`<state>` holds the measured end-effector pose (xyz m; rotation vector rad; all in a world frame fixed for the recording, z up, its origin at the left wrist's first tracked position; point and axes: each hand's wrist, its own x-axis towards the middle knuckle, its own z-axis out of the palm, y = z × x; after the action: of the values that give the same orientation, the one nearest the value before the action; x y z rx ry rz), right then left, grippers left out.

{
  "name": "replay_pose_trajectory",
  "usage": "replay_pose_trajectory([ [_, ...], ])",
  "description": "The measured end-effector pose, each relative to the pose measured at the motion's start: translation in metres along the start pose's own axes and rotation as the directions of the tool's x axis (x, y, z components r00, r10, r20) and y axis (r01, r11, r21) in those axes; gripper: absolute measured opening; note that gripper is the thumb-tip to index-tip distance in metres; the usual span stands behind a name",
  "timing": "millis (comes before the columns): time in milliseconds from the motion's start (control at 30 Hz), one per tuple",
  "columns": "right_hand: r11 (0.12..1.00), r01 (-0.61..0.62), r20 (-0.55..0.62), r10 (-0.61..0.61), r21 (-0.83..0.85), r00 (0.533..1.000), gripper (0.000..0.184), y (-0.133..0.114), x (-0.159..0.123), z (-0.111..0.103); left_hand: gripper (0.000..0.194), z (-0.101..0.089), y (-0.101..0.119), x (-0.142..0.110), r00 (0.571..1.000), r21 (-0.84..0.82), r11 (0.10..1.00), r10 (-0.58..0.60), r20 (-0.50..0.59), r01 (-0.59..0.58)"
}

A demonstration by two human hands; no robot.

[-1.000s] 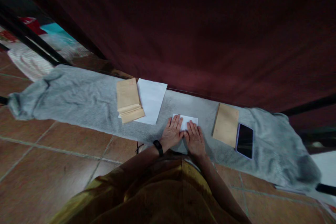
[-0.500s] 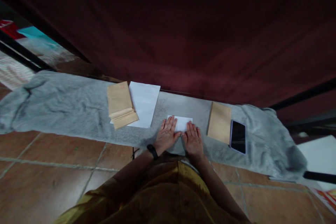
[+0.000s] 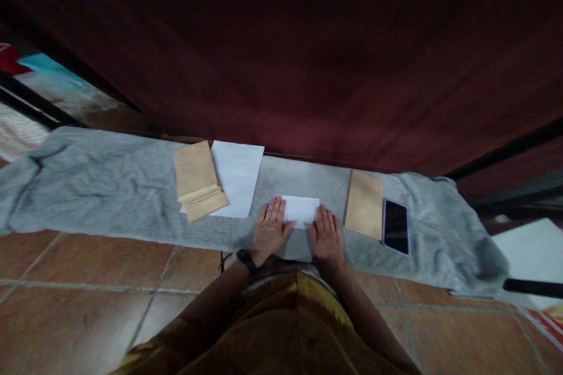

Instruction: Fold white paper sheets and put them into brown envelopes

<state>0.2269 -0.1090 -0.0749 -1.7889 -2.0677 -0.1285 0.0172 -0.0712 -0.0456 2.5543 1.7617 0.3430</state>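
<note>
A small folded white sheet of paper (image 3: 301,211) lies flat on the grey cloth (image 3: 281,174) before me. My left hand (image 3: 269,228) rests flat with its fingers stretched out over the paper's left edge. At the right edge, my right hand (image 3: 326,237) lies flat too, its fingers straight and touching the paper. Both thumbs point inward along the near edge. A dark band circles my left wrist. Neither hand grips anything.
Left of my hands, brown envelopes (image 3: 196,170) partly cover larger white paper sheets (image 3: 240,173). To the right lie more brown envelopes (image 3: 365,205) and a phone (image 3: 396,227) in a pale purple case. A dark red curtain (image 3: 308,99) hangs behind; tiled floor (image 3: 88,299) shows below.
My hands have moved apart toward the side edges of the folded paper, showing more of it. The whole view has shifted slightly.
</note>
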Motion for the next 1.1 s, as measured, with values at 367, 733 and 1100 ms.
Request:
replay_pose_trajectory([
  [367, 0.989, 0.011, 0.023, -0.015, 0.146, 1.0, 0.057, -0.011, 0.017, -0.005, 0.06, 0.001, 0.011, 0.005, 0.992, -0.08, 0.99, 0.109, -0.064, -0.114],
  [733, 0.989, 0.085, 0.131, -0.101, 0.122, 0.986, 0.054, -0.028, 0.041, 0.001, 0.065, 0.021, 0.031, 0.02, 0.98, -0.037, 0.98, 0.198, 0.019, -0.197],
  [1100, 0.999, 0.04, 0.023, -0.041, 0.02, 0.999, 0.055, -0.008, 0.032, 0.006, 0.058, 0.007, 0.011, 0.018, 0.997, -0.003, 0.997, 0.072, 0.002, -0.072],
])
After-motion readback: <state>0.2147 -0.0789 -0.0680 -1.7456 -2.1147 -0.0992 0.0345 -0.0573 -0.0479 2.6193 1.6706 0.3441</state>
